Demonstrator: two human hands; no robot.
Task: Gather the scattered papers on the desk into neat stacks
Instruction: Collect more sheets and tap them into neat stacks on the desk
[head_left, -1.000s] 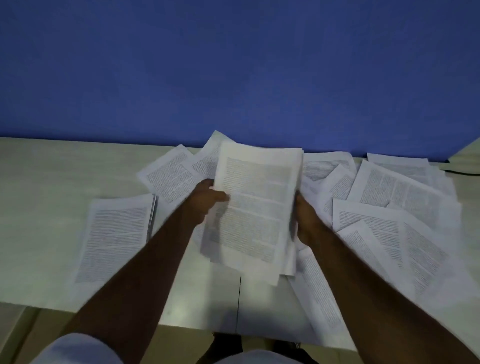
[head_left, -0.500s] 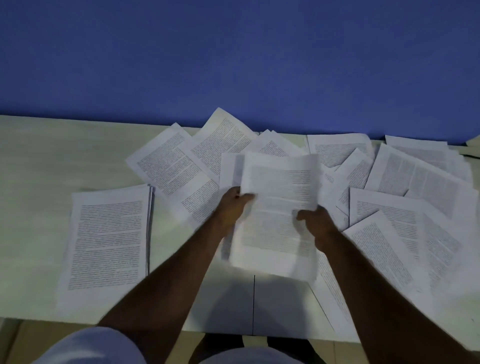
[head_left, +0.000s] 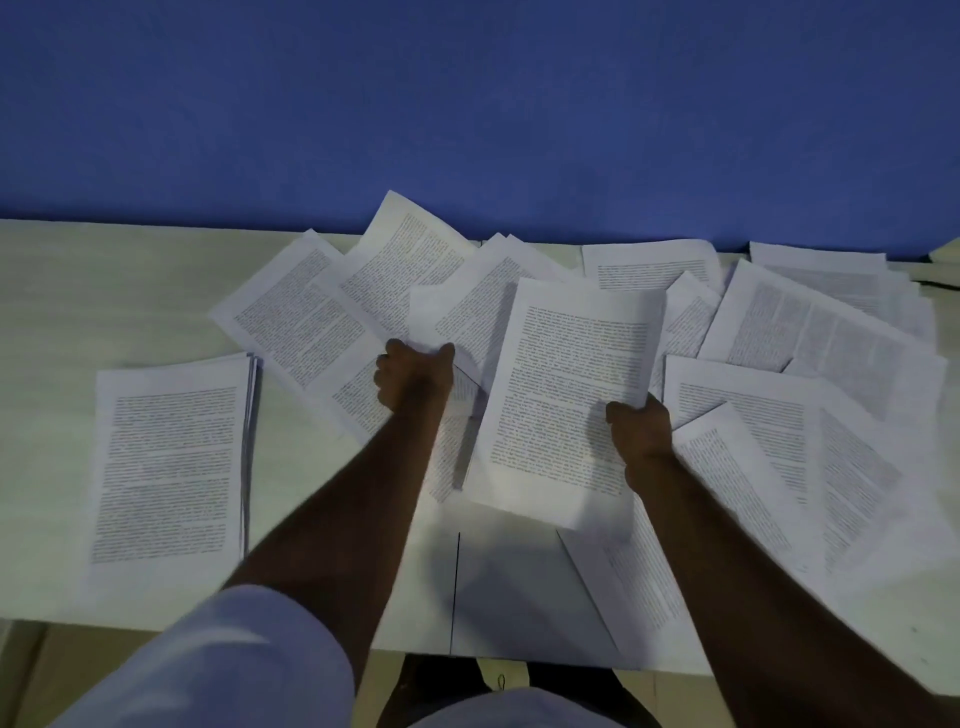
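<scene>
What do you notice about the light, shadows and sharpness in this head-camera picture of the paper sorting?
Head view: dim, bluish light; the sheet held by the right hand casts a shadow on the desk; printed text is too soft to read; the left hand looks dark; the desk's far edge bows slightly from the wide lens.

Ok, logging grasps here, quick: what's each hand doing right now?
Left hand: pinching the near edge of a loose sheet in the scattered pile.
Right hand: gripping the right edge of the held bundle of pages.
</scene>
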